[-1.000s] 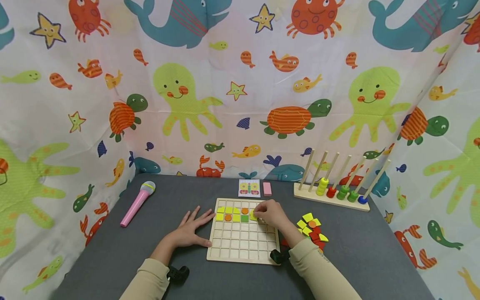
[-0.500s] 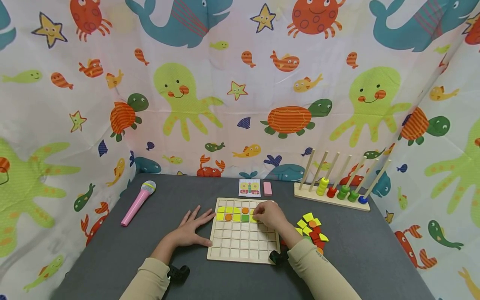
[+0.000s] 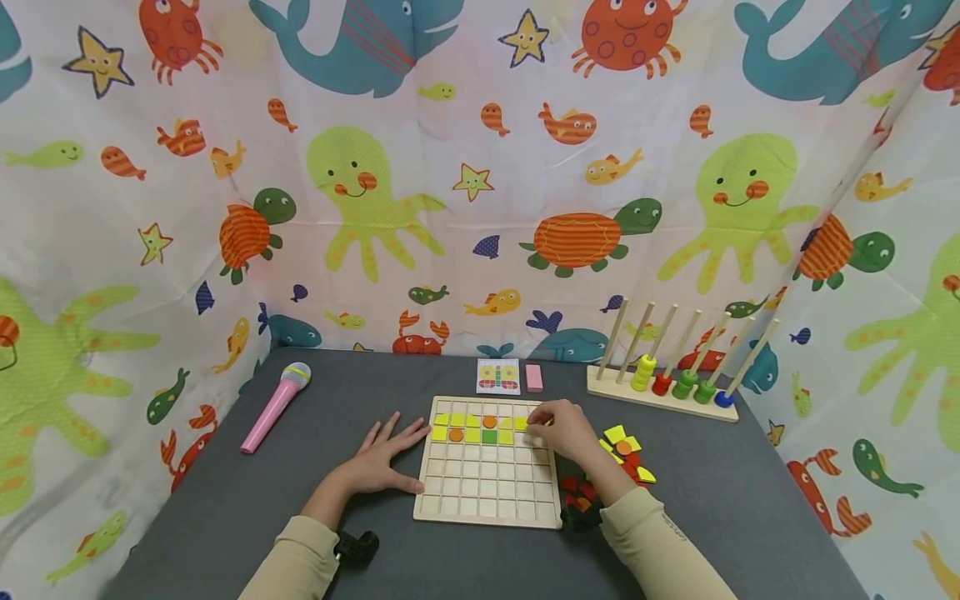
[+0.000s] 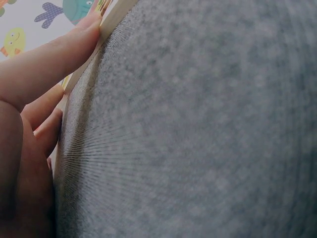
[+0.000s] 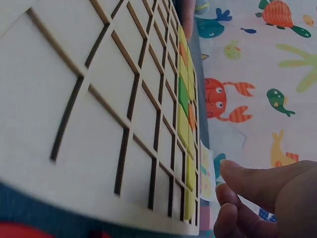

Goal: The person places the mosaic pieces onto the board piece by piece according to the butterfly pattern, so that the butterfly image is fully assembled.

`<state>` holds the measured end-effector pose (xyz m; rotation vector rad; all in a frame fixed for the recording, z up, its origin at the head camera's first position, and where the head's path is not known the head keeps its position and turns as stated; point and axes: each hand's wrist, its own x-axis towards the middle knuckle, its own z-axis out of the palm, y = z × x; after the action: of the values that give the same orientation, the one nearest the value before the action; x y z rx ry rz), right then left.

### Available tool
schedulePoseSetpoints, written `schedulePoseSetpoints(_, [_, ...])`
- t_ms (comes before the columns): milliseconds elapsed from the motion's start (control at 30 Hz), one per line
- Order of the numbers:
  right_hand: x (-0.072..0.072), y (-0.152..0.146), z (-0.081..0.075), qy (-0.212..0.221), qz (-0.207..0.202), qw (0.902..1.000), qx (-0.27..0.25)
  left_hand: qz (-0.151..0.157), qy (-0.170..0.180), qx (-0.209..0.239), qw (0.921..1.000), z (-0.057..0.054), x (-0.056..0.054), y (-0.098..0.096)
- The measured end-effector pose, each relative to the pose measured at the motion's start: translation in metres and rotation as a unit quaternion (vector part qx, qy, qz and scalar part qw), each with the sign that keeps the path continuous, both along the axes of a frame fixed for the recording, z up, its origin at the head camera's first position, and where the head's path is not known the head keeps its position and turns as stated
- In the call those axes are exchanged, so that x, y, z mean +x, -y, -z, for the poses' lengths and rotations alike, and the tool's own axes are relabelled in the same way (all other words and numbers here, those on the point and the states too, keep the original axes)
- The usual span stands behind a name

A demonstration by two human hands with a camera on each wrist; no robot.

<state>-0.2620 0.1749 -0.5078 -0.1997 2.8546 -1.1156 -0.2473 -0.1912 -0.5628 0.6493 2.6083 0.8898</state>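
Note:
A wooden grid board (image 3: 480,487) lies on the grey table, with yellow, orange and green tiles filling part of its second and third rows from the back. My left hand (image 3: 378,467) is spread against the board's left edge, its thumb near the lower left corner. At the board's upper right, my right hand (image 3: 562,429) hovers with bent fingers beside a yellow tile (image 3: 521,423) in the grid. In the right wrist view, nothing shows between the thumb (image 5: 235,171) and fingers. Loose yellow, red and orange tiles (image 3: 626,454) lie right of the board, partly behind the right forearm.
Behind the board lie a pattern card (image 3: 498,377) and a pink block (image 3: 534,377). A wooden peg stand (image 3: 660,395) with coloured rings is at the back right. A pink toy microphone (image 3: 276,408) lies at the left. A sea-animal curtain (image 3: 480,167) surrounds the table.
My right hand has moved right from the yellow tiles beside the green one. They show uncovered now, as does a yellow tile further right. The left hand stays put.

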Motion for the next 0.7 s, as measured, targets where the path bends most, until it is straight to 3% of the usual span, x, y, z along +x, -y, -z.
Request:
schedulePoseSetpoints(367, [0.012, -0.029, -0.01, -0.004, 0.043, 0.999, 0.012, -0.005, 0.005, 0.001, 1.0, 0.001, -0.001, 0.001])
schedulePoseSetpoints(700, [0.022, -0.062, -0.008, -0.009, 0.05, 0.9987, 0.003, -0.005, 0.012, 0.008, 0.9999, 0.003, -0.002, 0.002])
